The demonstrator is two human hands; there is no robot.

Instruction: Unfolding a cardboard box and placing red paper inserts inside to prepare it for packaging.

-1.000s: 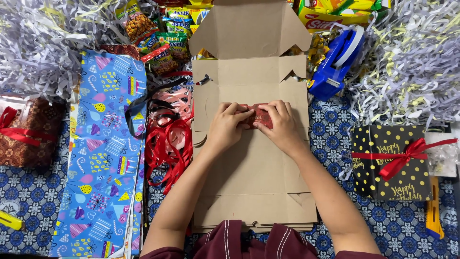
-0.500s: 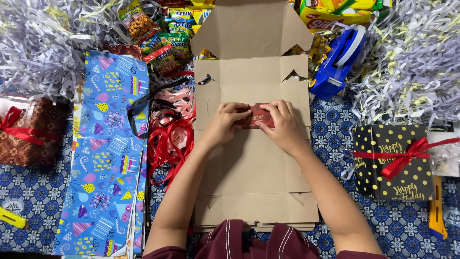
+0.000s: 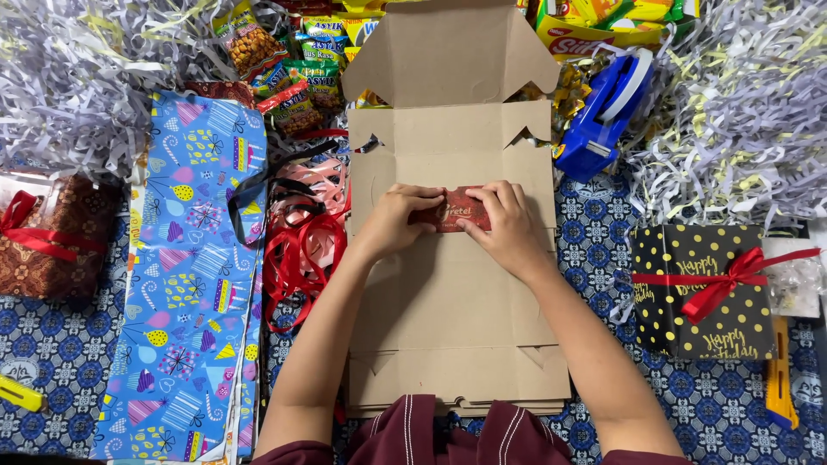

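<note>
Both hands, left hand (image 3: 398, 217) and right hand (image 3: 508, 226), pinched a small red packet (image 3: 455, 209) by its ends, pressing it flat on an unfolded cardboard box (image 3: 452, 301) mid-bench. Red ribbon (image 3: 297, 258) and a blue tape dispenser (image 3: 603, 116) lay within reach, toward the bench's left and far edges.

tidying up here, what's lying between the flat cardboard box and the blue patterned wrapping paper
In the head view, a tangle of red, pink and black ribbons lies between the cardboard box and the wrapping paper, on the blue patterned cloth.
</note>
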